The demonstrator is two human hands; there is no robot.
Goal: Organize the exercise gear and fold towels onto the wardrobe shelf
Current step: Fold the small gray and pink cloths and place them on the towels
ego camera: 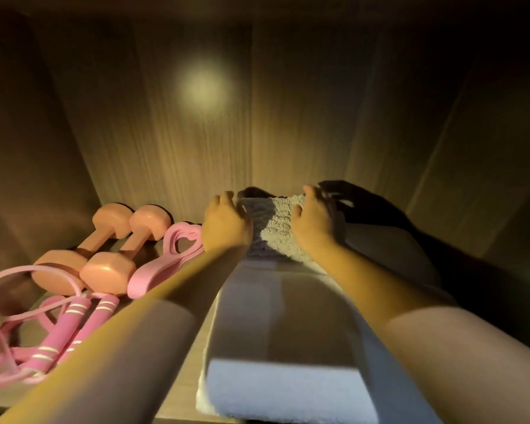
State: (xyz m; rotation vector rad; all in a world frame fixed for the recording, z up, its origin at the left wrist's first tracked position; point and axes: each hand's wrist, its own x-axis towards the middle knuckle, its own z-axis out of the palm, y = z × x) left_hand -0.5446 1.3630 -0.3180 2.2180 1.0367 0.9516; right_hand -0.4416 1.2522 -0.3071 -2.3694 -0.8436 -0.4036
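Note:
A folded white towel [276,228] lies deep on the wardrobe shelf [178,390], on top of a longer folded towel [285,347] that runs toward the shelf's front edge. My left hand [225,223] grips the small towel's left end. At its right end, my right hand [317,223] holds it with fingers curled over the far edge. To the left lie two peach dumbbells [104,255], a pink resistance band [169,258] and a pink jump rope [62,332].
The wooden back wall [251,117] stands just behind the towels, with side walls left and right. A strip of bare shelf lies to the right of the towels, in shadow.

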